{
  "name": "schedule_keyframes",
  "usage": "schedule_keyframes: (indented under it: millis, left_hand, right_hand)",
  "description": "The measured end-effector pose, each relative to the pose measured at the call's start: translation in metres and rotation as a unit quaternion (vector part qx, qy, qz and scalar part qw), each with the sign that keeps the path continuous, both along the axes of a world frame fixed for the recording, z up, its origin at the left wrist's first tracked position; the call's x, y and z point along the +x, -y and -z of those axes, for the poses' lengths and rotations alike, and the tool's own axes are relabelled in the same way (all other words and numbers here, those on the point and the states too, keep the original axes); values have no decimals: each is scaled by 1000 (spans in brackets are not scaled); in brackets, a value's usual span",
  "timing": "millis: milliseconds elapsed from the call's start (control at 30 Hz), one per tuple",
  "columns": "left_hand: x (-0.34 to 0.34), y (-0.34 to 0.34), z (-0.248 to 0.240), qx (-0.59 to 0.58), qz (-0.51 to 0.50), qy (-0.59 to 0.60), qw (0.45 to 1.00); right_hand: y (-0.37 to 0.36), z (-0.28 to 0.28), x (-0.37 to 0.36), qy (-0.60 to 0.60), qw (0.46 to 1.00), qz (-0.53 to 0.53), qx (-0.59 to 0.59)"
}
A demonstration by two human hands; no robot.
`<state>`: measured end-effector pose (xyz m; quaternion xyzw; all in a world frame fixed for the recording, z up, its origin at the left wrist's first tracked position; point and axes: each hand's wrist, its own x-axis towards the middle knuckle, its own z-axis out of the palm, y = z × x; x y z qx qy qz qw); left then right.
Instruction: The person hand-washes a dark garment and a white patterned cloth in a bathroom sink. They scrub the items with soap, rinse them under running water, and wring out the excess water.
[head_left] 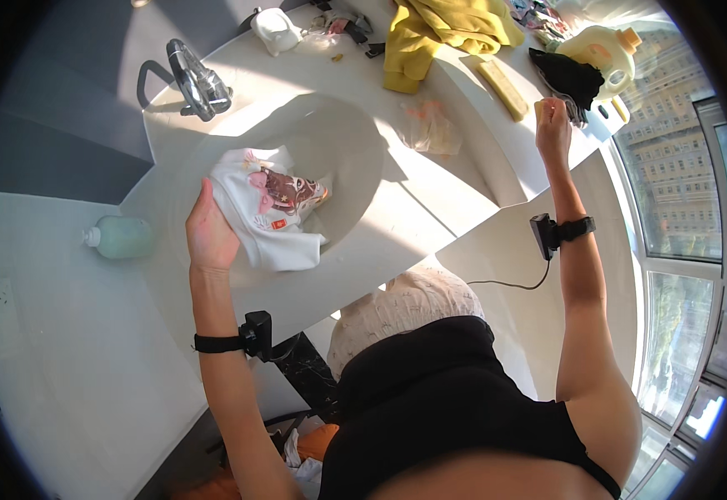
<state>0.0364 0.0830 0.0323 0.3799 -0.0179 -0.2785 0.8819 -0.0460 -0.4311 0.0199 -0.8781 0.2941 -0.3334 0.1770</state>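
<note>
A white garment with a brown and pink printed picture lies partly in the washbasin and over its near rim. My left hand is at the garment's left edge, thumb up along the cloth and the other fingers hidden under it. Out to the right, above the ledge, my right hand is closed; a small yellowish bit shows at its fingertips, too little to name. Just left of that hand, a long yellow bar that looks like soap rests on the ledge. A black cloth is right behind the hand.
A chrome faucet rises behind the basin. A green pump bottle stands at the left. Yellow clothing and a cream detergent jug are at the far right, near the window. A clear plastic bag lies beside the basin.
</note>
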Motion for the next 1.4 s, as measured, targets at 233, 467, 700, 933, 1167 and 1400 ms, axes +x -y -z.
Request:
schedule_keyframes:
  millis: [233, 467, 700, 933, 1167, 1400]
  left_hand:
    - [15, 12, 13, 95, 49, 32, 994]
    - [13, -5, -11, 179, 9, 36, 983]
    - [25, -19, -76, 361, 196, 255, 875]
    - [18, -57, -128, 319, 86, 230, 916]
    - [-6, -50, -63, 322, -111, 304, 889]
    - [-2, -21, -21, 523, -232, 388, 722]
  right_hand:
    - [35, 42, -17, 28, 999, 31, -2]
    - [-15, -28, -15, 67, 989, -113, 68]
    - [-260, -88, 51, -18, 720, -648, 249]
    - [-345, -95, 117, -155, 573, -730, 338]
    - [-359, -106, 131, -50, 464, -536, 703]
    - [-334, -65, 144, -81, 516, -441, 730]
